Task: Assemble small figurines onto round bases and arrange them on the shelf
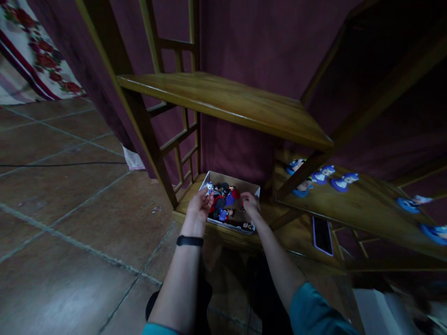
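A small white-and-blue figurine point(209, 187) is pinched betw. thumb & fingertips of the L hand point(199, 205), above the L side of an open box point(240, 186) of mixed figures point(230, 199). R hand point(250, 204) fingers are curled tog. at the box's R side; whether anything's gripped can't be told. Figurine's prob. light, stiff, slightly slick plastic, thin bits breakable, so best gripped by body/base.

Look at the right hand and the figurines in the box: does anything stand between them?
Nothing visible does. The right hand is at the right end of the box, whose top is open above the figurines. The shelf board shows higher up, not across the hand. Whether that hand holds anything is unclear.
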`<action>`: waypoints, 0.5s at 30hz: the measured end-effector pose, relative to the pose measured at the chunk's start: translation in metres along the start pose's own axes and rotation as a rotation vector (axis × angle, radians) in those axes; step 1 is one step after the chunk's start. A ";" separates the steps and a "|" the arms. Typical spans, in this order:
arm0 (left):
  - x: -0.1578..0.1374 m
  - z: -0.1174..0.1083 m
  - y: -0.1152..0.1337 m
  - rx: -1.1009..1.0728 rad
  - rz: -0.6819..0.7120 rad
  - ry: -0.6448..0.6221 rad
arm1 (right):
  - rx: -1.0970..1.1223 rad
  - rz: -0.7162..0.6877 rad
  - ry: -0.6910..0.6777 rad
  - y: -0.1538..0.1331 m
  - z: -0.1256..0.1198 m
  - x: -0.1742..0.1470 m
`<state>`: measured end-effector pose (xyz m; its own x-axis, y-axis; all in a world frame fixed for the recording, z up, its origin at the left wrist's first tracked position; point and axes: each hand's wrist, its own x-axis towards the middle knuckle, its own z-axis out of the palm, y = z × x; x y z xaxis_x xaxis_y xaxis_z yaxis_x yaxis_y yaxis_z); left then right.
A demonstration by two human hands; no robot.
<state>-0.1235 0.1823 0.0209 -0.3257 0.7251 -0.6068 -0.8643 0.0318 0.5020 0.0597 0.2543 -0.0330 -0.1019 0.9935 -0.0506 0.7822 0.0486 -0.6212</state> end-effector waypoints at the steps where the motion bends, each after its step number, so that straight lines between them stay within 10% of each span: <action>1: 0.001 0.000 -0.001 0.000 0.000 0.002 | -0.057 -0.011 0.011 0.001 0.000 0.000; 8: -0.001 0.001 -0.001 -0.001 -0.009 0.001 | -0.442 -0.075 -0.042 -0.001 0.013 -0.013; 15: -0.003 0.001 0.001 0.024 -0.021 0.004 | -0.314 -0.015 -0.063 0.003 0.014 -0.007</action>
<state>-0.1230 0.1805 0.0239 -0.3094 0.7212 -0.6198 -0.8617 0.0631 0.5036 0.0543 0.2456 -0.0452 -0.1449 0.9846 -0.0973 0.9308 0.1023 -0.3510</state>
